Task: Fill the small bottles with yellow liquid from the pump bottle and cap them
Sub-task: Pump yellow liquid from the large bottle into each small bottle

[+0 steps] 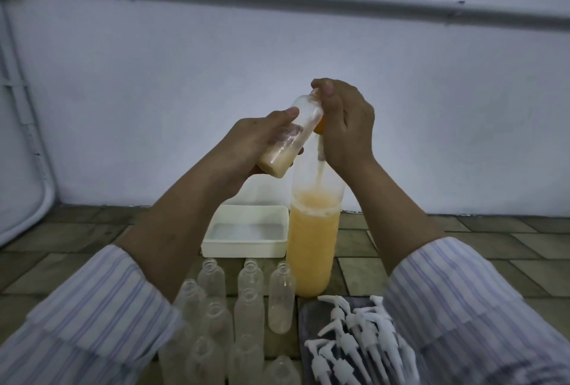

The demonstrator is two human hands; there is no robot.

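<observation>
My left hand (256, 140) grips a small clear bottle (296, 134), tilted with its mouth up against the pump nozzle; yellow liquid sits in its bottom end. My right hand (345, 125) is curled over the orange pump head (320, 127) of the tall pump bottle (313, 249), thumb on top. That bottle stands on the floor about half full of yellow liquid. Several empty small bottles (249, 310) stand in rows in front of me. White pump caps (354, 338) lie piled on a dark tray (305, 320) at lower right.
A white rectangular tub (246, 247) sits behind the small bottles, left of the pump bottle. The floor is tiled, and a pale wall with a pipe runs close behind. My striped sleeves fill the lower corners.
</observation>
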